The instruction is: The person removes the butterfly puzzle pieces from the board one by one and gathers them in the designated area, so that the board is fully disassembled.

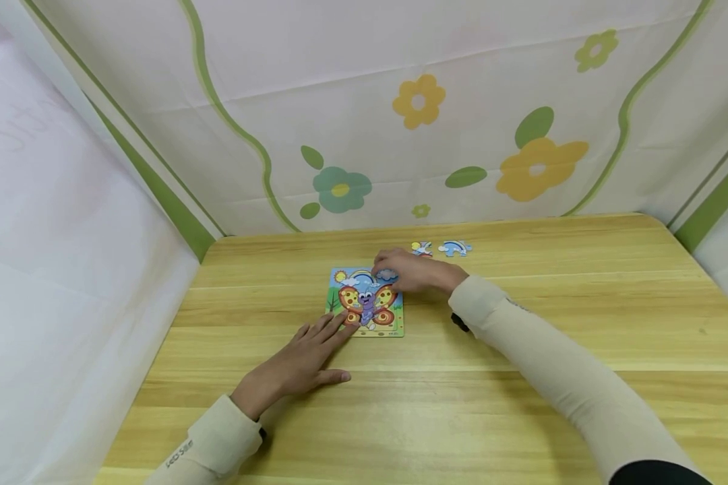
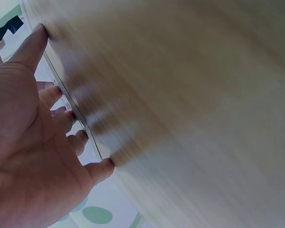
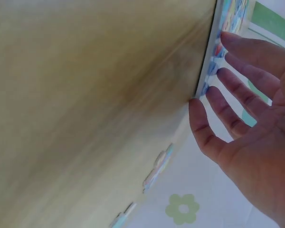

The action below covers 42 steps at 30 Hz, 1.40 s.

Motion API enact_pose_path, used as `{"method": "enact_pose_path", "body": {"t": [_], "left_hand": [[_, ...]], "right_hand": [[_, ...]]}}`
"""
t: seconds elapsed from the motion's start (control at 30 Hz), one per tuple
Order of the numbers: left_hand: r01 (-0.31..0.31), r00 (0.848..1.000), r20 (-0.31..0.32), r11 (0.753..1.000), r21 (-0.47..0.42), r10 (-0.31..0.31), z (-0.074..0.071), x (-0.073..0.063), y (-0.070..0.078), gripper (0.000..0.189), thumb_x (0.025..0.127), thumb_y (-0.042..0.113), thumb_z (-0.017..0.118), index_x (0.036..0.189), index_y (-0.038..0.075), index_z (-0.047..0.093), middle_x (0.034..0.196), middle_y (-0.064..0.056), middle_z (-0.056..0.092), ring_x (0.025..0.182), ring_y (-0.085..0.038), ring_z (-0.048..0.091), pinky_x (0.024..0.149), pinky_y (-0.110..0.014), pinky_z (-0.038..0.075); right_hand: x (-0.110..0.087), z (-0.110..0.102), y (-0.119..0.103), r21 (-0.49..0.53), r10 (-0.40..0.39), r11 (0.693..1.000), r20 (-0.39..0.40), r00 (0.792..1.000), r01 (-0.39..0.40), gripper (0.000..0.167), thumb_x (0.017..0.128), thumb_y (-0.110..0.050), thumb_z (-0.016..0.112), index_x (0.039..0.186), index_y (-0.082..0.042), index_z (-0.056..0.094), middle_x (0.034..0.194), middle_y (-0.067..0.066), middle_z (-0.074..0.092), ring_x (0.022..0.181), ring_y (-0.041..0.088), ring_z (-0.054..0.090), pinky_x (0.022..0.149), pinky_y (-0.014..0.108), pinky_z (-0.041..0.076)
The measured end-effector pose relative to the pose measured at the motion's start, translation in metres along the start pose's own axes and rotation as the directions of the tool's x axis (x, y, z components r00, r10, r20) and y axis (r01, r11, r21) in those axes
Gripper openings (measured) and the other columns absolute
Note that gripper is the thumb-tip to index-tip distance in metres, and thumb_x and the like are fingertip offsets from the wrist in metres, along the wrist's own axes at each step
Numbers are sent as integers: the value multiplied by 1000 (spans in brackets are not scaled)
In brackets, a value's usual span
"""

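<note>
A square jigsaw puzzle board lies on the table, showing a purple butterfly with red and yellow wings under a rainbow. The left hand reaches over its lower left part, fingers extended onto the picture and thumb out on the wood. In the left wrist view, fingertips rest along the board's edge. At the upper right corner is the right hand, its fingertips touching the picture near a cloud. The right wrist view shows these fingers spread and gently bent, with no piece between them.
Two loose puzzle pieces lie behind the right hand: a colourful one and a rainbow one. The wooden table ends at the back against a white cloth printed with flowers. Another white cloth hangs on the left.
</note>
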State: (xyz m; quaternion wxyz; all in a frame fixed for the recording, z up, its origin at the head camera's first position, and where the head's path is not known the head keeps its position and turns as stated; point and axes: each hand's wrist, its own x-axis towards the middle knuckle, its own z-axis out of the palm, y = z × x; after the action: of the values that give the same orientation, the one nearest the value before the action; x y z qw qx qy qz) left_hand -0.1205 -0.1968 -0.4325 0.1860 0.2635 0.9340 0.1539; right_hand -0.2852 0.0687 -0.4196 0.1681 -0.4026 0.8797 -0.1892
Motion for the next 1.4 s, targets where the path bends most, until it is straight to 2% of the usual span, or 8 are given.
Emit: {"method": "enact_pose_path", "body": {"t": [0.33,1.03,1.27,1.4], "left_hand": [[11,1000,6,1000,1,-11,0,0,0,81,103,50,62,169,23,23,178,-7,11,164,-39,10,127,-69,15],[1,1000,0,1000,4,-1,0,1,0,81,103,50,62,169,22,22,178,-8,10,164,-39,9,126,-71,15],[-1,1000,0,1000,2,1,-1,1,0,81,104,49,61,169,22,22,178,-8,11,164,-40,10,125,-72,15],[-6,1000,-4,1000,-1,6,-2,0,1,80,104,48,61,169,21,23,178,-10,11,163,-41,11,125,-72,16]], "right_hand": [[4,-5,-2,-12,23,1000,50,999,-22,47,95,-1,72,141,-8,66,153,15,52,148,38,41,123,53,37],[6,-9,-5,-44,10,999,62,998,-7,45,93,-1,74,136,-10,67,151,12,54,147,37,43,123,54,37],[7,-10,-6,-52,1,999,58,998,2,41,92,-2,77,130,-12,65,139,12,57,135,35,50,114,51,46],[7,-10,-6,-51,5,999,60,998,-2,39,92,-2,77,127,-12,64,134,10,59,134,34,51,114,51,46]]}}
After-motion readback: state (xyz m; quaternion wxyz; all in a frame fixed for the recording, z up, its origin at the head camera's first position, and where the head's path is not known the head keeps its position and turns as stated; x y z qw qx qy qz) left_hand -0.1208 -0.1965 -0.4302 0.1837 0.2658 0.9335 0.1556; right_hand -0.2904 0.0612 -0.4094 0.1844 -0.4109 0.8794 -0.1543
